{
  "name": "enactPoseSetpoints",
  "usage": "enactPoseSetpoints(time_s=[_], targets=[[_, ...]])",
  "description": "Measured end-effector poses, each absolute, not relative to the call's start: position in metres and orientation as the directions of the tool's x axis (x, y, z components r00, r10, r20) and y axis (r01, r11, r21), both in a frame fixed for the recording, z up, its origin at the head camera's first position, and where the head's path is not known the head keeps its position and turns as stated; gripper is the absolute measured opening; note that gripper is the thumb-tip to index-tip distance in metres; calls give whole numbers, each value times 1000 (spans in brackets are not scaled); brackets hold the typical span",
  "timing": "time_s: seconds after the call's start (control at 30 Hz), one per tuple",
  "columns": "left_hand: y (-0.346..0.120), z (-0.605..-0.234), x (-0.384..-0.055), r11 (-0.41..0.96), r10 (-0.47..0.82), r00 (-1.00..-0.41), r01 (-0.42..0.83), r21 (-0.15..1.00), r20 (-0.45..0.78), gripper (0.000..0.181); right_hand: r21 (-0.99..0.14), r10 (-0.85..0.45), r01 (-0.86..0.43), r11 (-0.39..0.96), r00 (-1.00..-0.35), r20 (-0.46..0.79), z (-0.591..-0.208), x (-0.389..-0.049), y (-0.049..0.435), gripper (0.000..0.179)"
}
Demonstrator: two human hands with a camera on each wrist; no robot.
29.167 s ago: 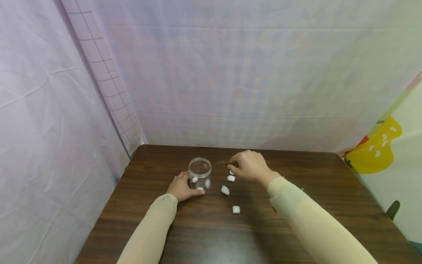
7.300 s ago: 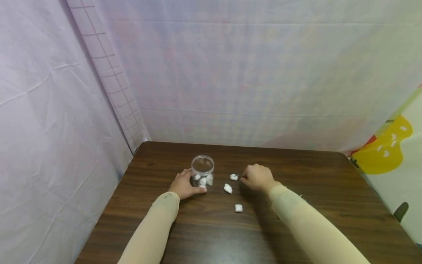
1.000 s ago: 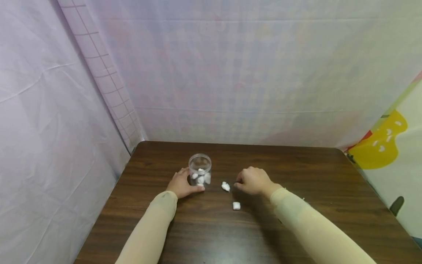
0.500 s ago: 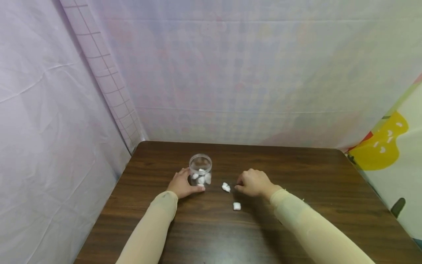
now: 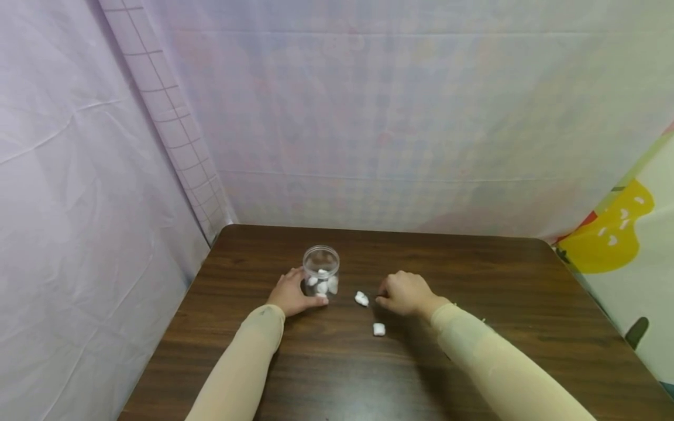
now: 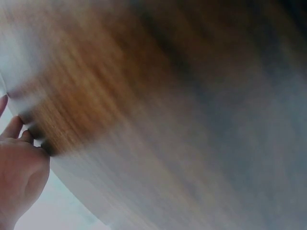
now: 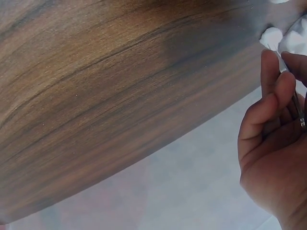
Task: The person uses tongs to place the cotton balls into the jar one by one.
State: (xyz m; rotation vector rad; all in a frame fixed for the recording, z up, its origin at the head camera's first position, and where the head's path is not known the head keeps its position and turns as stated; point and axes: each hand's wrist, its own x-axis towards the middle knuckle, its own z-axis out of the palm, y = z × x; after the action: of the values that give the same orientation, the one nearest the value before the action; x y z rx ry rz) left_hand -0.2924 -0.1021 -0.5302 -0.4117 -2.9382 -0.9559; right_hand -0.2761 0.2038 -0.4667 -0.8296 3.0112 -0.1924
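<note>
My left hand [image 5: 291,295] holds a clear plastic jar [image 5: 321,266] by its left side, thumb in front and fingers behind. Several white cotton balls [image 5: 322,287] lie inside the upright, lidless jar. My right hand [image 5: 406,293] pinches a pair of metal tweezers [image 7: 301,113], plainest in the right wrist view. Their tips meet a loose cotton ball [image 5: 361,299] on the table; whether they grip it I cannot tell. A second cotton ball [image 5: 379,329] lies nearer to me. The left wrist view shows part of the left hand [image 6: 21,167] but little of the jar.
The brown wood-grain table [image 5: 337,374] ends at a pale curtain [image 5: 400,146] behind. Another white sheet [image 5: 95,204] hangs at the left edge. A cloth with a yellow print [image 5: 600,245] stands to the right.
Compared with 7.3 s ago, the rearmost loose cotton ball is off the table and the jar holds more. Over the last second the cotton ball at the tweezers has shifted slightly in shape.
</note>
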Motion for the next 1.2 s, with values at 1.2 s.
enactPoseSetpoints(time_s=[1.2], targets=[[-101, -530, -292, 777, 239, -966, 251, 577, 98, 96, -92, -508, -517, 851, -855, 104, -451, -278, 212, 9]])
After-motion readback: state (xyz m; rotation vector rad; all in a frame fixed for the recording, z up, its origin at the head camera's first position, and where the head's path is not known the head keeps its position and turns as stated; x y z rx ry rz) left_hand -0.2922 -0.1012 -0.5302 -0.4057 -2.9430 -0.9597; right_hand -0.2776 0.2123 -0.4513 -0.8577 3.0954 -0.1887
